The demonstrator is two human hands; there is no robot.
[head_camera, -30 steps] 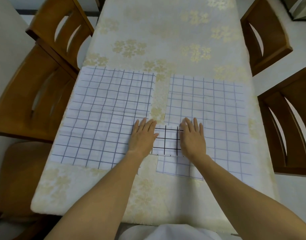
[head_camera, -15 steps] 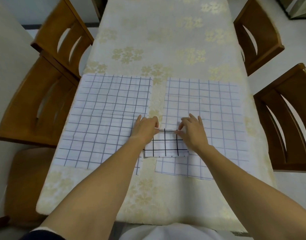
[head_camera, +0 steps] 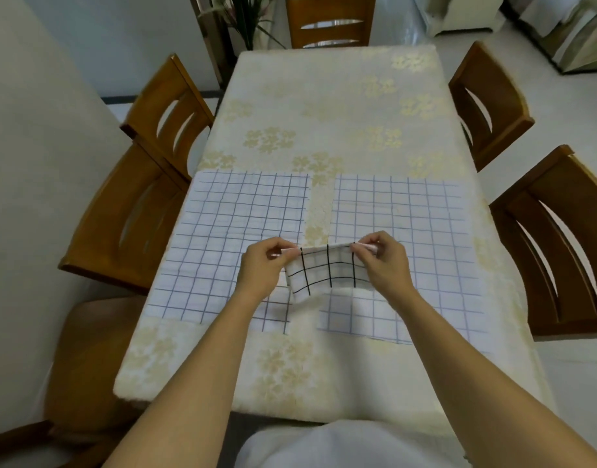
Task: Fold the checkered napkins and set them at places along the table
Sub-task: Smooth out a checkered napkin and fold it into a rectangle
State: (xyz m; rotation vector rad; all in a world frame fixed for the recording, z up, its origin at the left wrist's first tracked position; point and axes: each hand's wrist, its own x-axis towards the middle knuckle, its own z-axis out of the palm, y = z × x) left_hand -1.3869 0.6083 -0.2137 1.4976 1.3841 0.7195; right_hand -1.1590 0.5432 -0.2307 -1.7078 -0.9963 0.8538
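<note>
1. Chairs first: the left chairs (head_camera: 131, 214) sit well off to the left of our fingers, tucked along that edge of the table.
2. Just left of our fingers, and running under the wrist, the left blue-grid napkin (head_camera: 229, 224) lies spread flat and unfolded.
3. Our left hand (head_camera: 260, 270) is curled, with thumb and forefinger pinching the top left corner of the folded napkin (head_camera: 324, 271), the small one with the black grid.
4. That folded napkin hangs between the two pinches. Its long axis runs straight from hand to hand, the top edge is pulled fairly taut and the bottom edge droops back toward us. It looks lifted off the cloths, but we can't tell if the sagging lower left corner brushes them.
5. Our right hand (head_camera: 383, 261) pinches the top right corner the same way, the other fingers curled in. Neither hand is nearer, so we reckon either could carry it alone.
6. Under and to the right of those fingers lies the right blue-grid napkin (head_camera: 418, 224), also flat. A strip of tablecloth (head_camera: 324, 113) shows between the two big ones.
7. Well right of our fingers are the right chairs (head_camera: 557, 238). For moving room, the flowered stretch beyond our fingertips looks like the best bet, since both side edges sit close to the flat napkins.
</note>
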